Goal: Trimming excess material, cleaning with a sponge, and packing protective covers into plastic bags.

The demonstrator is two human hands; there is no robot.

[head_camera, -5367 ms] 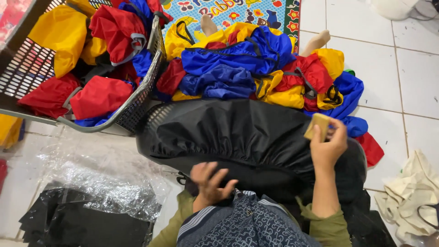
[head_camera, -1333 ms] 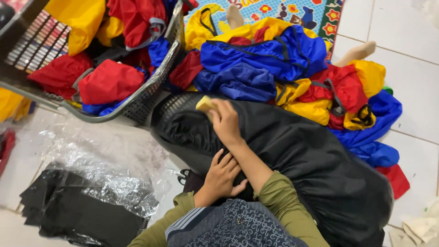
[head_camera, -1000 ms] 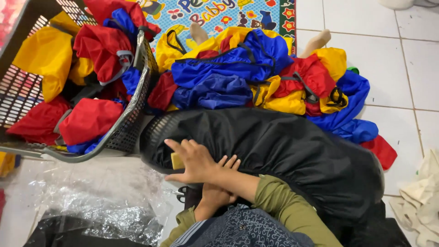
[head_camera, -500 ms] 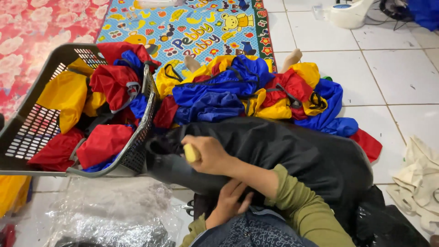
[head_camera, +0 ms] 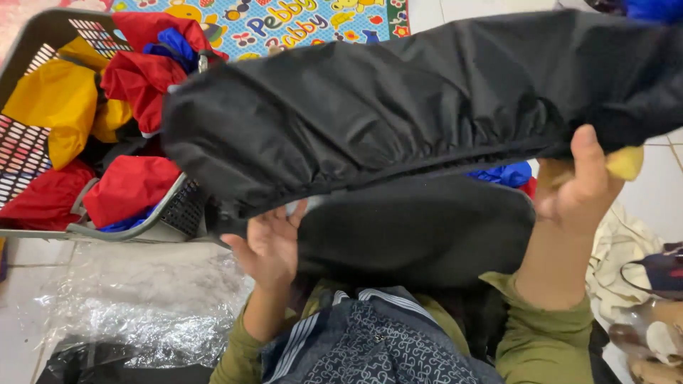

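Black elasticated cover (head_camera: 427,99) held up off the floor, stretched across the middle and far right of the view, gathered hem facing the camera. Left hand (head_camera: 270,245) at the cover's near left end, fingers curled up into the hem, thumb side hidden in the fabric; grip appears closed on the edge. Right hand (head_camera: 580,188) at the right, thumb raised against the hem, fingers wrapped behind the fabric; closed on the cover, with a small yellow object (head_camera: 625,162) showing just beside the thumb, contact with it not clear. Second dark piece (head_camera: 420,231) lying under the raised cover, between the two hands, over the lap. Grey plastic basket (head_camera: 167,213) at far left, tilted, filled with red, yellow and blue fabric bundles (head_camera: 135,82). Clear plastic wrap (head_camera: 135,313) on the tiled floor at near left. Patterned play mat (head_camera: 299,21) far centre. Cream cloth (head_camera: 626,249) on the floor at right. Olive sleeves (head_camera: 544,341) and patterned dark garment near the bottom edge.
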